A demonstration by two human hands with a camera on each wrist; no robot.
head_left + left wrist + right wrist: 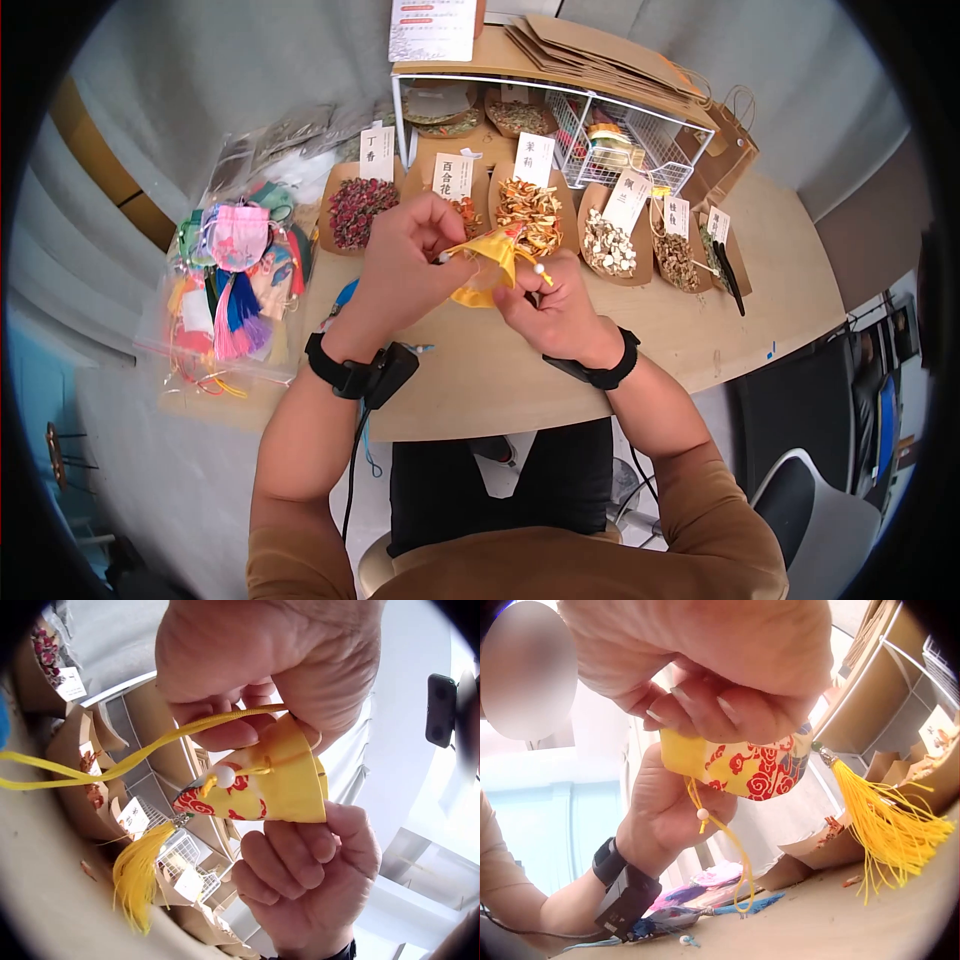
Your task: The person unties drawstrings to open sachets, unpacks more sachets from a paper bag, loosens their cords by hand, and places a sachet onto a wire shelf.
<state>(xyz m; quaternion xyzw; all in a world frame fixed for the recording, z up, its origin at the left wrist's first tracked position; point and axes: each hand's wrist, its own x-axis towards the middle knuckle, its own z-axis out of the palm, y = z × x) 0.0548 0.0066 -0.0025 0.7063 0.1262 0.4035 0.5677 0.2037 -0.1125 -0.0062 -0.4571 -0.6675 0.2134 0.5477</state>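
Both hands hold a small yellow pouch (486, 268) with red cloud patterns above the table. My left hand (412, 262) pinches one side of its mouth, and my right hand (555, 305) grips the opposite side with curled fingers. In the left wrist view, the pouch (289, 776) has a white bead (224, 776) on a yellow cord (142, 755), and a yellow tassel (142, 870) hangs from its pointed end. The right wrist view shows the pouch (742, 766) lying sideways below the right fingers, its tassel (889, 832) drooping. The inside of the pouch is mostly hidden.
Paper trays of dried flowers and herbs, such as rosebuds (363, 212) and white pieces (609, 245), line the table (480, 400). Left lies a plastic bag with colourful pouches (238, 240). Behind stand a shelf (480, 55) and wire baskets (630, 150); a black clip (733, 280) is at right.
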